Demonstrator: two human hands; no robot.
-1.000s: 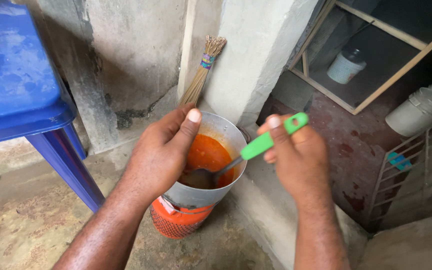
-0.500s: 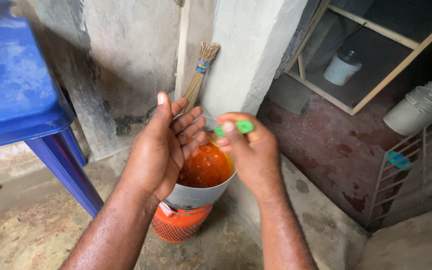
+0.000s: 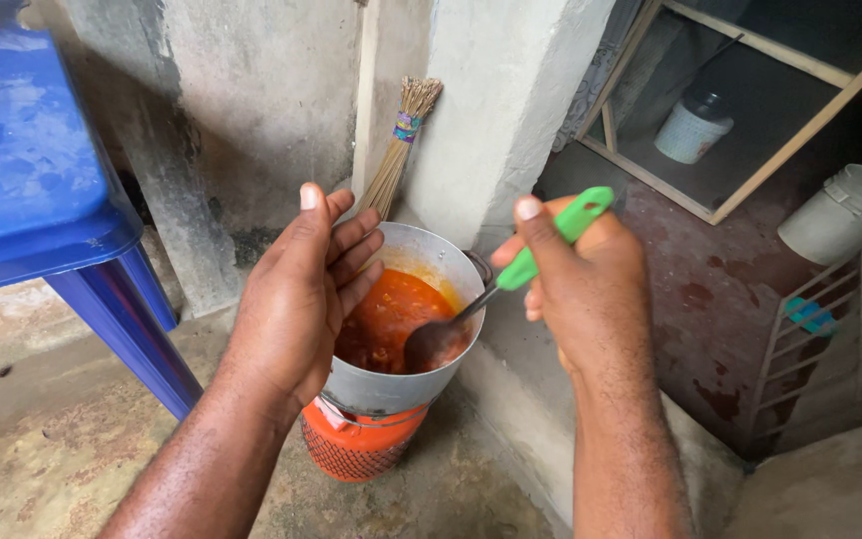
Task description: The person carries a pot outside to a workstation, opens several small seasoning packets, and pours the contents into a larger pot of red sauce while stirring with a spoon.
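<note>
Green-handled spoon [image 3: 511,274] in right-hand grip [image 3: 576,284]

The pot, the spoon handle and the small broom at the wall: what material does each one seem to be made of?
The pot looks like thin metal, probably aluminium: dull grey, with a matte sheen on its wall. The spoon handle, held in the right hand, looks like plastic: bright, even green and smooth. The broom seems to be dry plant stalks, thin tan sticks tied with a coloured band.

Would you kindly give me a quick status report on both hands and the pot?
Right hand grips green-handled spoon, bowl in red stew. Left hand open over pot, holding nothing. Pot sits on orange burner. Nothing blocking.
</note>
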